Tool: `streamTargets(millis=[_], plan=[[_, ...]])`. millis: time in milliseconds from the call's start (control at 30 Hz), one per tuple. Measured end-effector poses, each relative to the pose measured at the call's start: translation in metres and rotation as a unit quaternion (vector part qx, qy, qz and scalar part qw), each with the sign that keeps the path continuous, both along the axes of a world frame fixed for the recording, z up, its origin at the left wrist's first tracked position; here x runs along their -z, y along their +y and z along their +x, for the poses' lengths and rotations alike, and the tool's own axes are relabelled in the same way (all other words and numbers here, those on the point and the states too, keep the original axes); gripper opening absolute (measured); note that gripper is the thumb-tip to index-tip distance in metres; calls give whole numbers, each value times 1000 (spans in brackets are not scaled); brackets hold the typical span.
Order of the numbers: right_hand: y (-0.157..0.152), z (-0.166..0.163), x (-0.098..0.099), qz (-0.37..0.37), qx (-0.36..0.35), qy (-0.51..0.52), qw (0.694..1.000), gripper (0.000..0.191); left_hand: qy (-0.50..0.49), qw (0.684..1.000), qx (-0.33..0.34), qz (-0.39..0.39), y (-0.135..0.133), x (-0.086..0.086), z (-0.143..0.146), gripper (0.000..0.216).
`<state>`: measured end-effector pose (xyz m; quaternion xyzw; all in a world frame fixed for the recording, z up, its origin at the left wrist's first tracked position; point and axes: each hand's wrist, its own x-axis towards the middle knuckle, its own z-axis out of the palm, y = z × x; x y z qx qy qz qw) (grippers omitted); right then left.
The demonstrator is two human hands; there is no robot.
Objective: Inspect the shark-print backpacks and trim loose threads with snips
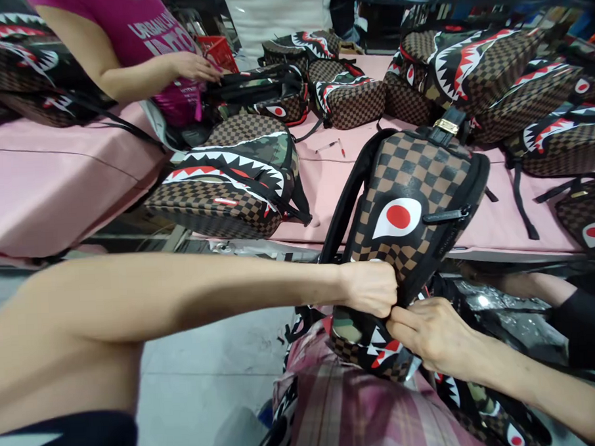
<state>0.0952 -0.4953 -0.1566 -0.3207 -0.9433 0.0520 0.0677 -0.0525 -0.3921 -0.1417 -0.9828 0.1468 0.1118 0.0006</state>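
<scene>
A brown-and-black checkered backpack (pixel 413 165) with a red-and-white eye patch stands tilted on my lap, its top against the table edge. My left hand (pixel 372 287) is closed in a fist on its lower side. Right beside it, my right hand (pixel 430 332) pinches the edge of the same backpack, fingers pressed together. What exactly lies between the fingers is hidden. Above the hands, a black zipper pull (pixel 445 215) hangs by the eye patch. Below them show camouflage and shark-tooth print.
Another checkered backpack (pixel 221 180) lies on the pink table (pixel 321 202), near a red-tipped pen (pixel 342 147). More backpacks (pixel 488 70) are piled at the right. Across the table stands a person in a pink shirt (pixel 136 33). Another person's arm (pixel 537 286) reaches in at right.
</scene>
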Motion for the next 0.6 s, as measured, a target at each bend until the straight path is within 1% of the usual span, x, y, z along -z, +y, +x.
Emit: streamTargets(millis=[67,133,200,267,367,500,600], plan=[[1,0,1,-5,2,1,1000,20,3,1000,16,-22,3,7,7,34],[0,0,3,-5,6,4,1000,20,-9,999,-2,-53,6,13,7,34],[-1,2,5,0,9,9,1000,20,-31,996,-22,-77,9,15,2,33],[-2,4,7,5,13,12,1000,20,-66,994,-25,-84,13,12,-5,28],[-3,7,9,16,22,15,1000,19,-108,992,-34,-56,16,1,-18,20],[-5,9,12,34,26,24,999,21,-103,992,-78,-9,8,-8,-31,21],[-8,9,12,39,26,29,999,20,-95,990,-100,-20,-1,-8,-32,19]])
